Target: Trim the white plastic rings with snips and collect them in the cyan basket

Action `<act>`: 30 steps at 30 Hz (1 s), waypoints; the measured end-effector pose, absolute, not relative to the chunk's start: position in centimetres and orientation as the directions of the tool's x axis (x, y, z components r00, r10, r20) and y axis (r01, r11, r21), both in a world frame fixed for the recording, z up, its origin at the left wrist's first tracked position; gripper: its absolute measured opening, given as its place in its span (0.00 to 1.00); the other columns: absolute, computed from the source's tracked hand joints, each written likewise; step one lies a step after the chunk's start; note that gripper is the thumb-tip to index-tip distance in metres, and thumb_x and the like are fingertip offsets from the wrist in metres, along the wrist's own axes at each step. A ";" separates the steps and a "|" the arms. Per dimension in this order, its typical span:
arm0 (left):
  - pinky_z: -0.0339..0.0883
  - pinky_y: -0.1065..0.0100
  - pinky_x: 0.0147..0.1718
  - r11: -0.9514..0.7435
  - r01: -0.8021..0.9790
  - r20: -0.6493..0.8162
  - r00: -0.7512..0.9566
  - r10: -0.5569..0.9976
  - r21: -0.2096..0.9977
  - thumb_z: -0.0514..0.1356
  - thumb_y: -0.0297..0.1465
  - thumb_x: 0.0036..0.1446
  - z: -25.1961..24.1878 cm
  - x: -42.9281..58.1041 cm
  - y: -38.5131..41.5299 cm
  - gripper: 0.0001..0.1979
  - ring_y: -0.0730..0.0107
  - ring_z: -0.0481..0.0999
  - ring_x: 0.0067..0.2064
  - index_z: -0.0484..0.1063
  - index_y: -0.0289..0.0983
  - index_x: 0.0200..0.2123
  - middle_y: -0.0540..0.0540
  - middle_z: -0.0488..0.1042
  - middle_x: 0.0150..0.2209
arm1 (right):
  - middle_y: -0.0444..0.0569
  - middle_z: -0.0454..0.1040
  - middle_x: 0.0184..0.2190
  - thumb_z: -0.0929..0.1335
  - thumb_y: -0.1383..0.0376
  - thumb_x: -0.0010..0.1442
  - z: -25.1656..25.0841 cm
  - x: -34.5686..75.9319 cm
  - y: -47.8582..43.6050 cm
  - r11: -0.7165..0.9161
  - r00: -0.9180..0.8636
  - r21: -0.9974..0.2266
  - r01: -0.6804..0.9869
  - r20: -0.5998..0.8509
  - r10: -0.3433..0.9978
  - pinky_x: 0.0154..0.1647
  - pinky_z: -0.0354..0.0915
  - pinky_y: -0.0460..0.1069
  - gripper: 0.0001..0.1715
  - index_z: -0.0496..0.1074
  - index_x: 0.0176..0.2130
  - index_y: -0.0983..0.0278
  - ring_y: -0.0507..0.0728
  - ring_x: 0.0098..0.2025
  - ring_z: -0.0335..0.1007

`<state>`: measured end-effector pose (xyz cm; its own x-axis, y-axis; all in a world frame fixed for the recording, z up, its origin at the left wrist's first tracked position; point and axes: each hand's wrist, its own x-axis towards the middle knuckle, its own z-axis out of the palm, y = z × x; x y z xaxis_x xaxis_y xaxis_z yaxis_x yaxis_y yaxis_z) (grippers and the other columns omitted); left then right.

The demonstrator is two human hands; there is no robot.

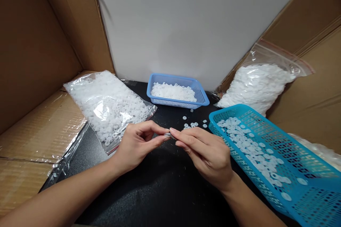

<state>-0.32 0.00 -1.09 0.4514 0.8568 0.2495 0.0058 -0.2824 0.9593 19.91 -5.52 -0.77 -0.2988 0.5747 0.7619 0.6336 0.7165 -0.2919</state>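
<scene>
Above the black tabletop, my left hand point(140, 142) is closed in a pinch on a small white plastic ring point(167, 134). My right hand point(206, 152) meets it from the other side, with thumb and fingers pressed together at the ring's edge. What sits between the right fingertips is mostly hidden; I cannot make it out. Just beyond the hands, several loose white rings point(192, 125) lie on the table. A blue basket point(181, 105) behind them holds many small white rings, and a larger teal basket point(262, 181) at the right holds flatter white discs.
A clear bag of white rings point(112, 106) leans at the left, near cardboard point(29, 142). At the back right stands a zip bag of white pieces point(255, 85). A white panel point(186, 25) closes off the back. Fine shavings dot the black tabletop point(160, 191).
</scene>
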 end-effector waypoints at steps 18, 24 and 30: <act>0.56 0.74 0.17 0.372 -0.642 -0.223 0.304 0.926 0.671 0.47 0.25 0.52 2.8 -3.0 4.6 0.13 0.78 0.46 0.13 0.57 0.37 0.16 0.52 0.48 0.12 | 0.47 0.73 0.34 0.66 0.71 0.63 -4.8 16.6 -2.4 0.328 -0.197 -0.760 0.561 0.262 0.945 0.37 0.64 0.46 0.07 0.75 0.35 0.63 0.52 0.36 0.71; 0.49 0.77 0.12 0.444 -0.625 -0.335 0.292 0.896 0.641 0.47 0.27 0.68 2.3 -2.9 5.4 0.26 0.81 0.48 0.12 0.51 0.37 0.15 0.55 0.48 0.12 | 0.46 0.74 0.35 0.73 0.68 0.57 -5.9 14.5 0.1 0.303 -0.220 -0.749 0.589 0.212 0.952 0.37 0.62 0.47 0.02 0.75 0.34 0.62 0.54 0.36 0.69; 0.44 0.84 0.09 0.516 -0.584 -0.443 0.278 0.853 0.627 0.47 0.21 0.67 1.9 -2.6 5.3 0.19 0.82 0.64 0.17 0.66 0.31 0.23 0.48 0.65 0.20 | 0.45 0.77 0.33 0.69 0.71 0.53 -6.0 15.1 0.2 0.288 -0.211 -0.818 0.498 0.208 0.955 0.39 0.65 0.47 0.07 0.76 0.34 0.63 0.53 0.36 0.71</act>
<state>-2.58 5.27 1.90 0.2775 0.8526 -0.4429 -0.5839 0.5157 0.6270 15.12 0.25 -6.02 -0.2109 0.9551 0.2082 0.4980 0.2883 -0.8178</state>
